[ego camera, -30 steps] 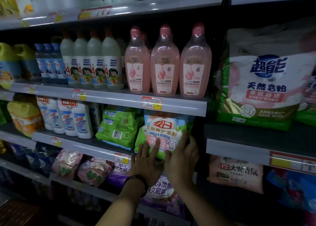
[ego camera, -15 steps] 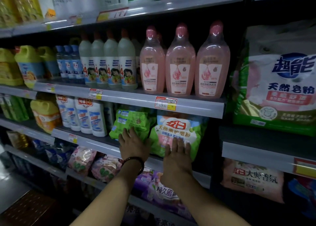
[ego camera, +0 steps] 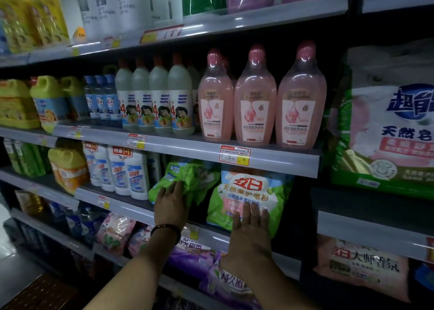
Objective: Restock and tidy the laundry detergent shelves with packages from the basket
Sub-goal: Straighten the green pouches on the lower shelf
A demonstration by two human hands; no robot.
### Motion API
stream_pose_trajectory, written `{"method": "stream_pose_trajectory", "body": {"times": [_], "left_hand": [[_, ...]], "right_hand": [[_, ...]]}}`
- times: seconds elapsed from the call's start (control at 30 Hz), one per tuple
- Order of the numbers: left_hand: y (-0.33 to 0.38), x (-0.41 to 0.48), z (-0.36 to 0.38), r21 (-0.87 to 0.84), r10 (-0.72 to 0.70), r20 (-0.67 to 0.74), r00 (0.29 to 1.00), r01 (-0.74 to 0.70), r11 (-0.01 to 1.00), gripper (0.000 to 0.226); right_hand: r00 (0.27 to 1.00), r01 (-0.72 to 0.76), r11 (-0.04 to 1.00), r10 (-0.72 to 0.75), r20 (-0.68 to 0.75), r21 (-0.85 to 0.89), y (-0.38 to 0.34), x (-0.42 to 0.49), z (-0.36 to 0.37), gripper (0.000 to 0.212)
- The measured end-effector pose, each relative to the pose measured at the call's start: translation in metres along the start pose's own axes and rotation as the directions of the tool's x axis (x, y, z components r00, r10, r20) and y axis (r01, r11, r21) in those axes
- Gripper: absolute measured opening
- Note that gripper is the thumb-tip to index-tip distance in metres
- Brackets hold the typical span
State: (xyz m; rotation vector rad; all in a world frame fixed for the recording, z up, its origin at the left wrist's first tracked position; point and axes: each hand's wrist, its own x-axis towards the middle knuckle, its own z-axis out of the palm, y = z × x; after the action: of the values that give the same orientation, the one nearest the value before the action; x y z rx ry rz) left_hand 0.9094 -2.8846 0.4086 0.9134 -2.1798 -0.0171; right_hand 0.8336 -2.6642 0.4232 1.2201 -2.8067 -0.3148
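In the head view, the left hand is lying on the lower part of the green bag, fingers stretched out and spread against the plastic, gripping nothing; a dark wristband is circling that wrist. A second ago this hand was sitting beside the right one on the white-green bag; half a second ago it was already over at the green bag, and it is staying there. The right hand is still pressing flat on the lower front of the white-green bag, fingers straight and close together, now a little lower on the pack. Both bags are sitting on the middle shelf, the green one tilted and leaning just left of the upright white-green one, the two nearly touching. White bottles are standing further left. Pink bottles are standing on the shelf above, over a price tag. Purple bags are lying below the arms. The view is reaching further left than before.
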Motion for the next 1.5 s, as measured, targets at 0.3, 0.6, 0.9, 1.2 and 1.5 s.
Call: {"method": "stream_pose_trajectory", "body": {"times": [0.3, 0.6, 0.9, 1.2, 1.5], "left_hand": [[0.009, -0.035, -0.121, -0.097, 0.016, -0.079, 0.997, -0.024, 0.995, 0.033], [0.027, -0.094, -0.211, -0.412, -0.361, 0.020, 0.932, 0.337, 0.847, 0.010], [0.001, -0.133, -0.216, -0.835, -0.422, 0.448, 0.788, 0.537, 0.118, 0.021], [-0.030, -0.140, -0.207, -0.607, -0.277, 0.704, 0.654, 0.756, 0.245, 0.086], [0.021, -0.152, -0.155, -0.054, -0.136, 0.273, 0.952, 0.156, 0.986, 0.072]], "right_hand": [[0.998, 0.034, 0.978, -0.044, 0.043, 0.208, 0.015, -0.001, -0.012, 0.111], [0.978, 0.144, 0.367, 0.090, -0.190, 0.919, -0.026, -0.052, 0.008, 0.033], [0.917, -0.354, -0.810, -0.400, 0.002, 0.468, -0.063, -0.114, 0.003, 0.069], [0.978, -0.178, -0.743, -0.204, 0.035, 0.645, -0.053, -0.102, -0.005, 0.045], [1.000, -0.012, -0.681, -0.019, -0.002, 0.732, -0.079, -0.037, -0.022, 0.055]]}}
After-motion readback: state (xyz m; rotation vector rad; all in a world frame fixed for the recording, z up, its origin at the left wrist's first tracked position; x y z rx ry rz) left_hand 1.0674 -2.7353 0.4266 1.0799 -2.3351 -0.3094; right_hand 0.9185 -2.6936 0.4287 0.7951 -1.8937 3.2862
